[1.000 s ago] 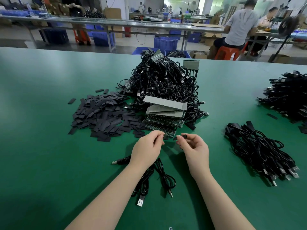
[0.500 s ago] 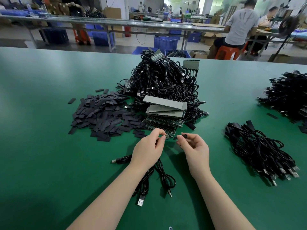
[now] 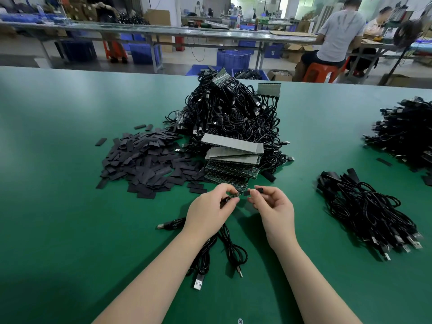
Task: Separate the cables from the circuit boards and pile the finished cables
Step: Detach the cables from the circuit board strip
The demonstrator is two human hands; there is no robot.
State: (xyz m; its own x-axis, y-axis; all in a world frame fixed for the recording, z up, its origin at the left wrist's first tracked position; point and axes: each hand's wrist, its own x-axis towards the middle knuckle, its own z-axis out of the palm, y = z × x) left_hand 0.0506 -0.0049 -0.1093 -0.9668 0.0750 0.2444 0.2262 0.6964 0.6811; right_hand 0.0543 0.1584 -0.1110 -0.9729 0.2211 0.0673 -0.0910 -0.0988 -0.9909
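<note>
My left hand [image 3: 211, 210] pinches the board end of a black cable [image 3: 230, 198], whose loops [image 3: 224, 249] trail down under my wrist to USB plugs on the mat. My right hand [image 3: 273, 206] pinches a small black sleeve [image 3: 259, 190] just right of that cable end, a small gap between them. Right behind my hands lies a stack of circuit boards [image 3: 233, 157]. Behind that rises a big heap of black cables joined to boards [image 3: 231, 115]. A pile of finished cables [image 3: 364, 211] lies to my right.
A spread of flat black sleeves [image 3: 145, 162] covers the green mat [image 3: 58, 218] on the left. Another cable heap [image 3: 406, 134] sits at the far right edge. Beyond the table stand benches, blue crates [image 3: 232, 59] and a seated person [image 3: 336, 36].
My fingers have shifted slightly: the cable's board end now shows between my left fingertips, and my right hand has lifted the sleeve a little. Arms and piles stay where they were.
</note>
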